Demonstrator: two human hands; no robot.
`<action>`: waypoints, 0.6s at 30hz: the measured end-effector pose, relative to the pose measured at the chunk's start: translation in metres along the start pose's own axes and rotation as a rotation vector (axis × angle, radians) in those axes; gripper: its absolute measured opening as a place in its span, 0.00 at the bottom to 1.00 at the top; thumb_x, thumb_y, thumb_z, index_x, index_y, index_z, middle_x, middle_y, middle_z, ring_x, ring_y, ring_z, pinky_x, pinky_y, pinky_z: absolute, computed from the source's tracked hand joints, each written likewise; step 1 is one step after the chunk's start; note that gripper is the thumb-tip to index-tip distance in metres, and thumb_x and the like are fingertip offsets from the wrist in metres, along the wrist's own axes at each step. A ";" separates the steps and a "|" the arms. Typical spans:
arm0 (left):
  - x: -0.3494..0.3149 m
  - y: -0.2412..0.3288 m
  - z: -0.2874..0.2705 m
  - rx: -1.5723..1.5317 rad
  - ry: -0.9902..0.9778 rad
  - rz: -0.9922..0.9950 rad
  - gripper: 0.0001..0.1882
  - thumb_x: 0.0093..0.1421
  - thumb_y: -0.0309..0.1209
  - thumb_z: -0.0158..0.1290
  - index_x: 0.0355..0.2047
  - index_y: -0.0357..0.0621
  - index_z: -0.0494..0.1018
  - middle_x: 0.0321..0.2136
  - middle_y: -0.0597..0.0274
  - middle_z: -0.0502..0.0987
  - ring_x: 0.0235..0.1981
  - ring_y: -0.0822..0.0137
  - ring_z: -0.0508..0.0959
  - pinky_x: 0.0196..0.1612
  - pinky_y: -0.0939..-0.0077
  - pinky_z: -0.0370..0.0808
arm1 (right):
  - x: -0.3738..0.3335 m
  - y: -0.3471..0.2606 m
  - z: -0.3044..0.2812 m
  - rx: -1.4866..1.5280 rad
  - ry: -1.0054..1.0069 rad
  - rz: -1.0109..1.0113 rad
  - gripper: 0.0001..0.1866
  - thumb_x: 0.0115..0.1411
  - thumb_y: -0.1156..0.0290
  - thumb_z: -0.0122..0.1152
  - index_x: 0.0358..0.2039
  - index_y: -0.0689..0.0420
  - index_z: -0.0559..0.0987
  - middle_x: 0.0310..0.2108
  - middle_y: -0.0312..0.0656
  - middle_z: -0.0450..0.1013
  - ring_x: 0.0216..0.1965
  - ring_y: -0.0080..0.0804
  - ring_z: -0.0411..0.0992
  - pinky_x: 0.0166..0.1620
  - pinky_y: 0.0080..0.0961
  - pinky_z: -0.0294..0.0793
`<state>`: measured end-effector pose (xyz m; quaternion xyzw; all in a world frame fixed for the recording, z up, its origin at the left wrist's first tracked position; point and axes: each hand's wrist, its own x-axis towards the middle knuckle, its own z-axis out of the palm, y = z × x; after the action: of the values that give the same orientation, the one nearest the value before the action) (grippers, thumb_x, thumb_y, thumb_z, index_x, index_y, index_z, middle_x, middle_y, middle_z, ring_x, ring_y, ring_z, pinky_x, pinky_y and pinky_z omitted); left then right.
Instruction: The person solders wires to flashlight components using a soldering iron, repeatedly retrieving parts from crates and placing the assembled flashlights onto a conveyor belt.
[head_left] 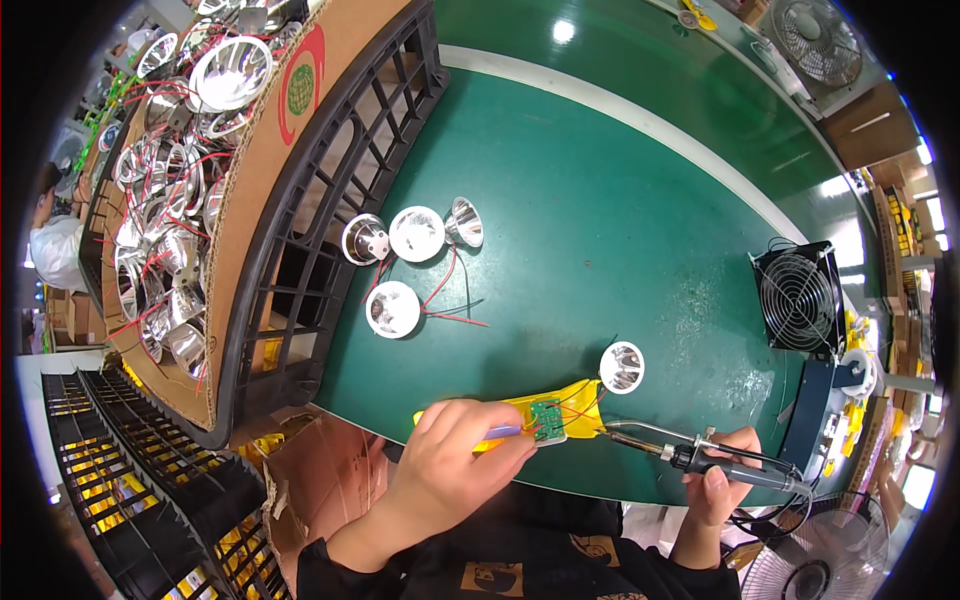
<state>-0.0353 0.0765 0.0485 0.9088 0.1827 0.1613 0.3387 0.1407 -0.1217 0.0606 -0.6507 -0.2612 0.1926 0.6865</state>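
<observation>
Soldering iron (690, 458): gripped in your right hand (718, 482), thumb on the dark handle, shaft pointing left and slightly away from you.
Purple stick (501, 432): pinched in your left hand (458, 450), fingers curled, its end at the circuit board's left side.
Circuit board (547, 421): on the yellow housing (583, 405), between stick and iron; your left hand is nearer.
Housing's long axis: roughly left to right; iron's tip beside its right end, contact unclear.
Wired reflector (622, 367): on the tabletop (560, 270), just beyond that end.
Four reflectors (417, 234): farther left, near the black crate (248, 330).
</observation>
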 end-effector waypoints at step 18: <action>-0.013 -0.022 0.008 0.038 0.206 0.284 0.11 0.38 0.30 0.63 0.25 0.51 0.75 0.37 0.68 0.73 0.36 0.67 0.74 0.47 0.62 0.68 | -0.012 0.010 -0.019 0.104 0.102 -0.040 0.18 0.49 0.64 0.60 0.27 0.63 0.62 0.14 0.39 0.63 0.10 0.18 0.61 0.12 0.08 0.55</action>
<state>-0.0484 0.0817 0.0258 0.9104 0.0894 0.2960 0.2747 0.1435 -0.1437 0.0490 -0.6176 -0.2286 0.1587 0.7356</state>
